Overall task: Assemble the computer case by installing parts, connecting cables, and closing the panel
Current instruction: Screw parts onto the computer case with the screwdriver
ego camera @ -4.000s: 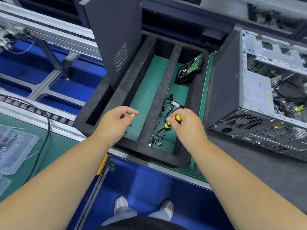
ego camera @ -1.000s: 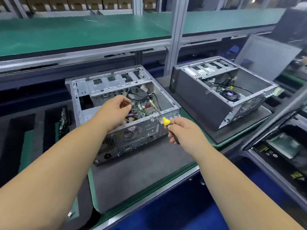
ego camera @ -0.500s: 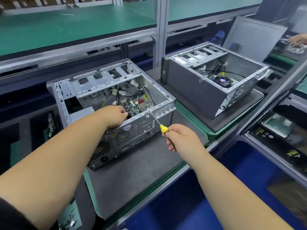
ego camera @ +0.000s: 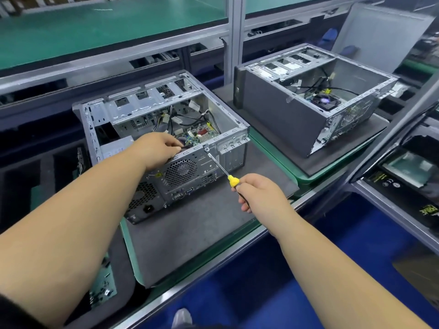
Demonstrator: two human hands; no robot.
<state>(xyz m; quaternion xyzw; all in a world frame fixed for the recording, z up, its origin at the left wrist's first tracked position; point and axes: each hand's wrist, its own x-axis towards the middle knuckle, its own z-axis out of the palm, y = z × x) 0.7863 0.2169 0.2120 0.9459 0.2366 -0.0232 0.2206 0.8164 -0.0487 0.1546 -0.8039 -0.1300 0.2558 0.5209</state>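
An open grey computer case (ego camera: pixel 185 176) lies on its side on a grey foam pad (ego camera: pixel 190 233), rear panel towards me, motherboard and cables showing inside. My left hand (ego camera: pixel 158 150) rests over the case's rear top edge, fingers curled inside; whether it holds anything is hidden. My right hand (ego camera: pixel 259 192) grips a screwdriver with a yellow and black handle (ego camera: pixel 234 181). Its metal shaft runs up and left, and the tip touches a screw on the rear top rail (ego camera: pixel 206 148) beside the expansion slots.
A second open case (ego camera: pixel 306 115) lies on its own pad to the right, with a grey side panel (ego camera: pixel 380 36) leaning behind it. A black foam tray (ego camera: pixel 21 186) with parts sits to the left. Boxed parts (ego camera: pixel 408 172) lie at far right. Green benches run behind.
Four seconds ago my hands were at the foam tray, picking up the screwdriver and small parts. I have since turned to the case; the screwdriver tip has come onto the rear rail screw.
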